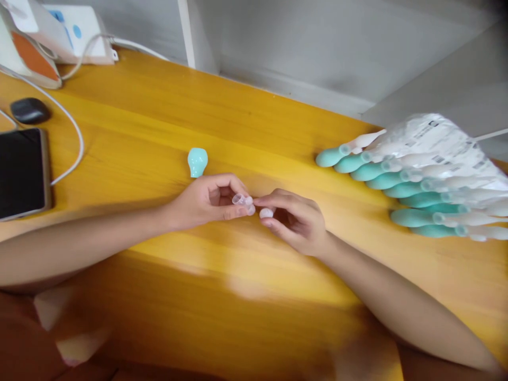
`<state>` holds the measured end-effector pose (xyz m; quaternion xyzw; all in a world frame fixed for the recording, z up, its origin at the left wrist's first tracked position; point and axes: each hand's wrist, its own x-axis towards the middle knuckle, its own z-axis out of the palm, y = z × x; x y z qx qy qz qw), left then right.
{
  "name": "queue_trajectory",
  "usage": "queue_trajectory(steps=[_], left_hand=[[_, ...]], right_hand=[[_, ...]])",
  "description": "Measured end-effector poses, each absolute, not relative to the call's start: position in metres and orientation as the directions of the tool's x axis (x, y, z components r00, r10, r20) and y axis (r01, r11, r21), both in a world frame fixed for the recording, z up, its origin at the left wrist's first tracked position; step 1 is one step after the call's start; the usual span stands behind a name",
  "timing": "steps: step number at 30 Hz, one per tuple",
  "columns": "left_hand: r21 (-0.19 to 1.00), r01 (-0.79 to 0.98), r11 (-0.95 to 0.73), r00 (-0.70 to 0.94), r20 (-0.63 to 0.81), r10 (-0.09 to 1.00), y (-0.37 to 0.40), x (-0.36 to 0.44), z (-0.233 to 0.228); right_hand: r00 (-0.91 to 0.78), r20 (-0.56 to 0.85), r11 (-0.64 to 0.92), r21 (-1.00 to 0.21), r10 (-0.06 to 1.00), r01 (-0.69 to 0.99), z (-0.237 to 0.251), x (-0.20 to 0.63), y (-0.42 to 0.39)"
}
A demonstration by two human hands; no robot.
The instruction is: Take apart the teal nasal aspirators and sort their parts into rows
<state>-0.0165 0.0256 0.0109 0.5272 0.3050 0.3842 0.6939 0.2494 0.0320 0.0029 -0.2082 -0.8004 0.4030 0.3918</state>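
Note:
Over the middle of the table my left hand is closed, pinching a small clear plastic connector between thumb and fingers. Facing it, my right hand pinches a small white rounded cap-like piece between thumb and fingertips. The index fingertip of my right hand comes up close to the clear connector; whether they touch I cannot tell. A glossy teal rubber bulb lies on the table just beyond my left hand, its narrow end towards me.
Several teal bulbs with clear collars and white tips lie in a slanting row at the right. Behind them is a crinkled white plastic bag. A phone-like device, black mouse, white cable and white boxes occupy the left.

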Motion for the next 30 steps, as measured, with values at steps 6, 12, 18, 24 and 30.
queue_trajectory(steps=[6, 12, 18, 24, 30], left_hand=[[0.964, -0.197, 0.18, 0.554, -0.042, 0.831, 0.0251, -0.0166, 0.0148], [0.98, -0.147, 0.134, 0.535, -0.035, 0.844, 0.0246, -0.0163, 0.0153], [0.965, -0.137, 0.226, 0.566, -0.111, 0.817, 0.0244, -0.0158, 0.0169], [0.973, -0.103, 0.209, 0.525, -0.125, 0.842, 0.0234, -0.0157, 0.0148], [0.987, -0.154, 0.043, 0.528, 0.045, 0.848, 0.0247, -0.0149, 0.0099]], right_hand=[[-0.492, 0.328, 0.361, -0.932, 0.806, -0.03, -0.0008, 0.2487, 0.0298], [-0.431, 0.272, 0.253, -0.962, 0.86, -0.1, -0.0001, 0.2453, 0.0358], [-0.436, 0.222, 0.208, -0.975, 0.872, -0.08, 0.002, 0.2454, 0.0373], [-0.446, 0.194, 0.185, -0.981, 0.874, -0.064, 0.002, 0.2453, 0.0374], [-0.432, 0.152, 0.146, -0.988, 0.889, -0.047, 0.0007, 0.2438, 0.0363]])
